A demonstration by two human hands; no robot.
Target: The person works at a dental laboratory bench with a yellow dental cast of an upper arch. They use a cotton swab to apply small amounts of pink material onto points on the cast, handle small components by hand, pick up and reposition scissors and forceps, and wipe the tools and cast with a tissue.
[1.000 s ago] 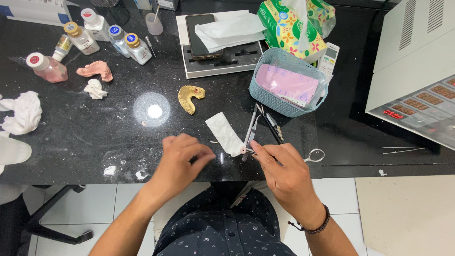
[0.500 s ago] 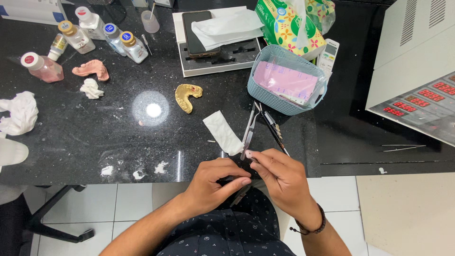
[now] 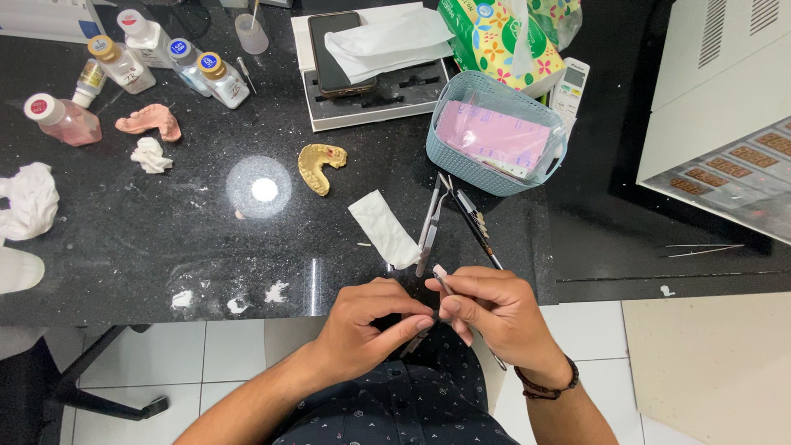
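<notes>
Both hands meet just off the near edge of the black table, over the person's lap. The right hand pinches a thin metal instrument whose pale tip pokes up above its fingers. The left hand closes its fingers against the right ones, thumb and forefinger pressed together on something too small to make out. Just beyond the fingers lie a white paper strip and several slim metal tools. Farther past these sit a yellow dental cast and a blue basket. Well off to the left of the fingers stands a pink dental cast near small bottles.
</notes>
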